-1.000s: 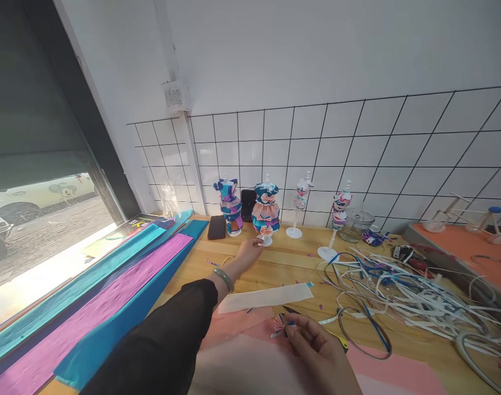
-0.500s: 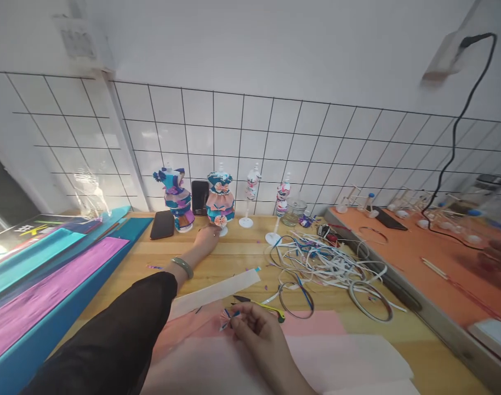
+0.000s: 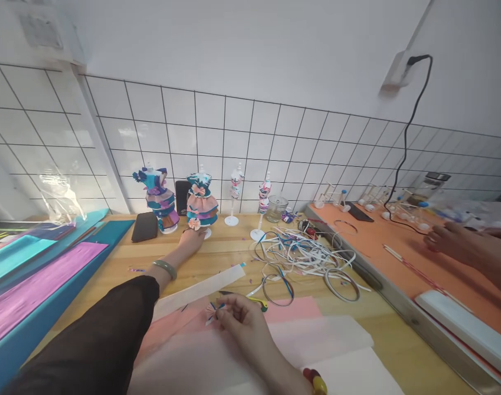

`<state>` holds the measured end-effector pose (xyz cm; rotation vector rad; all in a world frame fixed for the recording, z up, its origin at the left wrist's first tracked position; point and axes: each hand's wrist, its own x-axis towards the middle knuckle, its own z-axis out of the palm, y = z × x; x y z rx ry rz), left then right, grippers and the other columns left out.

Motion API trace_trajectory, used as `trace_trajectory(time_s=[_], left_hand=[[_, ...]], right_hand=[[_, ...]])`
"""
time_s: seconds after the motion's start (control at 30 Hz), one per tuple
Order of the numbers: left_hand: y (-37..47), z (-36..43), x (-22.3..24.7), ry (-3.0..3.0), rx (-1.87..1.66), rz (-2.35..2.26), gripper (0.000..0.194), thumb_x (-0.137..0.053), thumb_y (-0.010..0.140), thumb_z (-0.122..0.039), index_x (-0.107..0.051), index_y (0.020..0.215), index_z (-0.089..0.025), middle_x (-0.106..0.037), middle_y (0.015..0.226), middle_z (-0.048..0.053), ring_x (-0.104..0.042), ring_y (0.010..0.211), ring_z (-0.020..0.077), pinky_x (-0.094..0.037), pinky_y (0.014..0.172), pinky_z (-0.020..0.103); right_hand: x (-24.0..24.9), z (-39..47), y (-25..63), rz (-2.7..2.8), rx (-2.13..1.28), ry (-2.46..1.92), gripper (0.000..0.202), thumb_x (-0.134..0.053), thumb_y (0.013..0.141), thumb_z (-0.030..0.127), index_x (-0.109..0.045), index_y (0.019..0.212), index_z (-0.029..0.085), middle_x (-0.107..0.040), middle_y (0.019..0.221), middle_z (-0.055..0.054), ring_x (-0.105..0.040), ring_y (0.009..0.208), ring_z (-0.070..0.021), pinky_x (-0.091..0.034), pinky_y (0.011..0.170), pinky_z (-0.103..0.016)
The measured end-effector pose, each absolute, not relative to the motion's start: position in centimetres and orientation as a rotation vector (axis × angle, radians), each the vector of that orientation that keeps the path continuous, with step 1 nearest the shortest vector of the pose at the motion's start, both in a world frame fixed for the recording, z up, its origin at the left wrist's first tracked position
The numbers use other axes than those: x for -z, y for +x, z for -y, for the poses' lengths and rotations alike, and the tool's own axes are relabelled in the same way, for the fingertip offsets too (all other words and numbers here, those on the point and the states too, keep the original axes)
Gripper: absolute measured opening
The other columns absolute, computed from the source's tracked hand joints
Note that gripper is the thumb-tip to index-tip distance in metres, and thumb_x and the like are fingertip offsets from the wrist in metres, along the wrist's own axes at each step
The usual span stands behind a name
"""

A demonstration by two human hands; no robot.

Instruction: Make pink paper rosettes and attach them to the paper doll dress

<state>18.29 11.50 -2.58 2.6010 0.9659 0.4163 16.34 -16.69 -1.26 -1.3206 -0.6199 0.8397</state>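
At the far side of the table stands a miniature dress form (image 3: pixel 203 206) in a teal and peach crepe-paper dress trimmed with bows. My left hand (image 3: pixel 193 240) reaches out to it, fingers closed at the foot of its stand and partly hidden behind the hand. My right hand (image 3: pixel 244 321), low over the pink paper (image 3: pixel 303 312), pinches a small peach paper bow (image 3: pixel 212 312) with dark blue in it. Just behind that hand lie yellow-handled scissors (image 3: pixel 258 302), partly covered. A white paper strip (image 3: pixel 201 285) runs along the left.
Left of the form are another dressed form (image 3: pixel 160 200) and a phone (image 3: pixel 144 227). Two thinner forms, one white (image 3: pixel 235 189) and one pink-patterned (image 3: pixel 264 200), stand rightward, near tangled paper strips (image 3: pixel 303 249). Another person's hand (image 3: pixel 451 238) is over the orange table (image 3: pixel 369 236).
The view has swung right, so things sit further left. The dressed form has turned, its bows now facing more to the left. My right hand still pinches the bow.
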Motion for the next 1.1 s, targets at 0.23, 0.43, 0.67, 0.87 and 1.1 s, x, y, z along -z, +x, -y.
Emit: trace_trajectory(time_s=[0.23, 0.43, 0.67, 0.87, 1.1], left_hand=[[15.2, -10.3, 2.8, 2.51, -0.398, -0.835, 0.036, -0.043, 0.083, -0.033, -0.063, 0.11, -0.021, -0.062, 0.115, 0.004, -0.056, 0.104, 0.0208, -0.042, 0.088, 0.027], [13.3, -8.5, 2.5, 2.474, -0.388, -0.821, 0.035, -0.044, 0.083, -0.031, -0.064, 0.11, -0.02, -0.062, 0.115, 0.005, -0.056, 0.103, 0.0247, -0.041, 0.088, 0.033], [11.2, -6.6, 2.4, 2.437, -0.396, -0.845, 0.036, -0.043, 0.083, -0.033, -0.064, 0.109, -0.019, -0.065, 0.11, 0.006, -0.057, 0.1, 0.0232, -0.042, 0.086, 0.03], [10.4, -5.3, 2.2, 2.474, -0.455, -0.797, 0.038, -0.04, 0.083, -0.033, -0.063, 0.112, -0.022, -0.06, 0.119, 0.006, -0.049, 0.114, 0.0247, -0.035, 0.095, 0.031], [10.4, -5.3, 2.6, 2.436, -0.431, -0.763, 0.039, -0.042, 0.08, -0.029, -0.063, 0.112, -0.021, -0.062, 0.114, 0.008, -0.054, 0.108, 0.0268, -0.038, 0.09, 0.033]], right_hand=[[1.6, 16.8, 16.3, 0.703, -0.805, -1.32, 0.036, -0.07, 0.064, 0.046, -0.065, 0.083, 0.016, -0.061, 0.063, 0.001, -0.056, 0.055, -0.0106, -0.043, 0.057, -0.024], [1.1, 16.8, 16.2, 0.741, -0.807, -1.317, 0.03, -0.069, 0.066, 0.041, -0.064, 0.081, 0.016, -0.067, 0.066, -0.002, -0.06, 0.058, -0.0124, -0.045, 0.06, -0.025], [1.1, 17.0, 16.1, 0.8, -0.794, -1.352, 0.028, -0.067, 0.068, 0.04, -0.064, 0.081, 0.016, -0.07, 0.069, -0.003, -0.059, 0.057, -0.0125, -0.044, 0.058, -0.025], [1.3, 17.0, 16.1, 0.836, -0.791, -1.372, 0.03, -0.066, 0.069, 0.043, -0.064, 0.085, 0.017, -0.072, 0.076, -0.006, -0.063, 0.065, -0.0167, -0.046, 0.061, -0.028], [0.9, 17.2, 16.0, 0.844, -0.786, -1.379, 0.026, -0.064, 0.07, 0.039, -0.061, 0.084, 0.018, -0.071, 0.073, -0.004, -0.064, 0.067, -0.0162, -0.046, 0.062, -0.028]])
